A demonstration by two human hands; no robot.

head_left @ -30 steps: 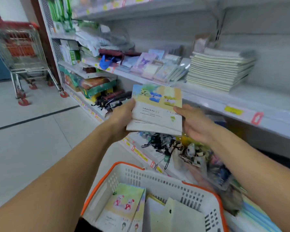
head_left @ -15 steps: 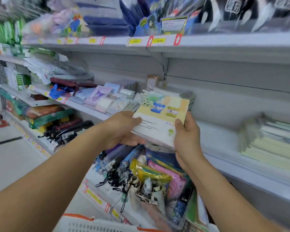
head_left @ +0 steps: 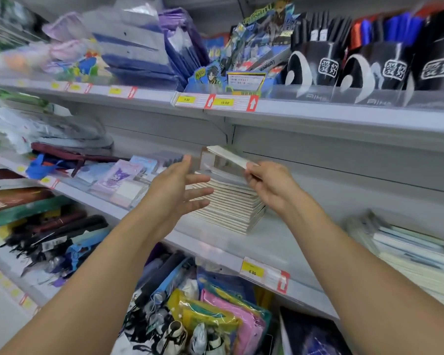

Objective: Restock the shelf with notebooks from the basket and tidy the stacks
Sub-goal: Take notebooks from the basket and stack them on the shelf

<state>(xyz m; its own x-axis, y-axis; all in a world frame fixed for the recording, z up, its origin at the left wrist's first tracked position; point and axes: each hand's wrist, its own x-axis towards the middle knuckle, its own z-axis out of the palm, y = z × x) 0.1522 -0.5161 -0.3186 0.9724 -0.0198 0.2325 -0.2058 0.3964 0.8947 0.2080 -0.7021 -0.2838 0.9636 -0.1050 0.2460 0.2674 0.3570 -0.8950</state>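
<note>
Head view. Landmark: stack of notebooks lying flat on the middle shelf. Right hand at the stack's upper right, fingers pinching the near edge of a thin bundle of notebooks held tilted above the stack's top; whether the far end touches cannot be told. Left hand at the stack's left edge, fingers spread and straight, holding nothing. Right of the stack, well apart: a second pile of notebooks, blurred. Below the stack, on the shelf's front lip: a yellow price tag.
</note>
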